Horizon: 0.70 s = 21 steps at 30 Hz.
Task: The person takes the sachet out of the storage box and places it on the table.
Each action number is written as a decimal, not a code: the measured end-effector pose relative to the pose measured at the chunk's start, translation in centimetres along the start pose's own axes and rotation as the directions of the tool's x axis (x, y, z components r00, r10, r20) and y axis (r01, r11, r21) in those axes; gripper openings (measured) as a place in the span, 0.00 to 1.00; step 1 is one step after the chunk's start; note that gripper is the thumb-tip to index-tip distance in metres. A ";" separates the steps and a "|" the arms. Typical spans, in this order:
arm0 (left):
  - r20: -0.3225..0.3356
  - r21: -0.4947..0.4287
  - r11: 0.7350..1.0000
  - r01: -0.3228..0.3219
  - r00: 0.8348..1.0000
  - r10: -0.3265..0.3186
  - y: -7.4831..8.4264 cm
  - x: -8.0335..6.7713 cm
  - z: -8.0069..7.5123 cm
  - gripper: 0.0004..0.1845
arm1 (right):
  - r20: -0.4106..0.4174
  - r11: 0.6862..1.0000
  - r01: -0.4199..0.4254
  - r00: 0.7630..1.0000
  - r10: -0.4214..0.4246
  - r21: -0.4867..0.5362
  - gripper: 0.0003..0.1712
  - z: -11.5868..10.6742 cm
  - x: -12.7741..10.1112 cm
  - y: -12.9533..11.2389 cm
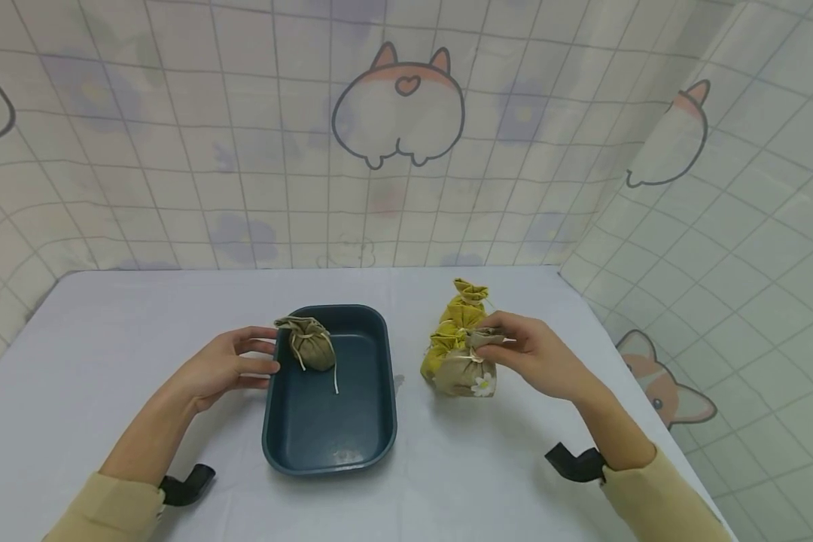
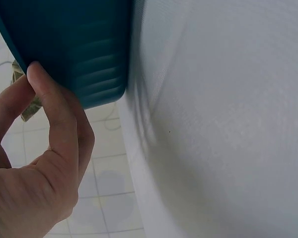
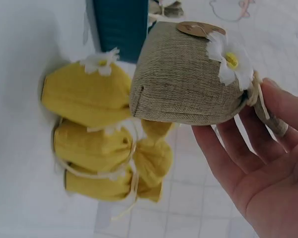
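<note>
In the head view my right hand (image 1: 538, 357) pinches the gathered neck of a beige drawstring pouch (image 1: 455, 374) with a white daisy. The right wrist view shows this linen pouch (image 3: 179, 77) lifted and tilted, with a round brown tag by its flower. Just behind it stand three yellow drawstring pouches (image 3: 84, 96), partly hidden in the head view. My left hand (image 1: 226, 366) touches the left side of a dark blue-green tray (image 1: 388, 376), fingers fairly straight. Inside the tray, against its left wall, leans an olive-brown drawstring pouch (image 1: 315, 352).
A white-covered table (image 1: 156, 301) carries everything. Behind it and to the right hangs a checked curtain (image 1: 278, 188) with cartoon corgis. Black straps (image 1: 188, 485) stick out at both wrists.
</note>
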<state>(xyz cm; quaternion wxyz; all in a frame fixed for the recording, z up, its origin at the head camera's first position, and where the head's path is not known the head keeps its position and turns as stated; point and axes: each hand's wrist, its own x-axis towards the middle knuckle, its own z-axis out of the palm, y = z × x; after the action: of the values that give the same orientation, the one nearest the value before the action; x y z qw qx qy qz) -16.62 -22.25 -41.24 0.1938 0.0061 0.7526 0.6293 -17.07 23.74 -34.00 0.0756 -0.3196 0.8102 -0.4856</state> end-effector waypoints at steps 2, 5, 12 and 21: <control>0.001 0.000 1.000 -0.002 1.000 0.002 0.0 0.0 0.0 0.40 | 0.013 1.000 -0.002 1.000 0.002 -0.009 0.09 -0.7 -0.2 0.4; 0.000 0.002 1.000 -0.003 1.000 0.003 0.1 -0.1 0.0 0.40 | 0.037 1.000 -0.012 0.999 0.012 -0.024 0.08 -1.5 -0.5 1.2; 0.004 -0.006 1.000 0.003 1.000 -0.003 0.2 -0.1 0.1 0.40 | 0.086 0.992 -0.127 0.988 0.129 -0.028 0.08 -2.7 -0.8 3.3; 0.003 -0.005 1.000 0.004 1.000 -0.004 0.1 -0.2 0.1 0.39 | 0.032 0.983 -0.163 0.986 0.166 -0.082 0.07 -2.7 -0.5 6.8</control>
<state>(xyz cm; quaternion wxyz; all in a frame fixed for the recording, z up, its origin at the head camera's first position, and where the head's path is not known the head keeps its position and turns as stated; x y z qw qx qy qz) -16.40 -22.19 -41.04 0.1960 0.0049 0.7508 0.6308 -20.91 28.21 -38.36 0.1185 -0.2635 0.8508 -0.4390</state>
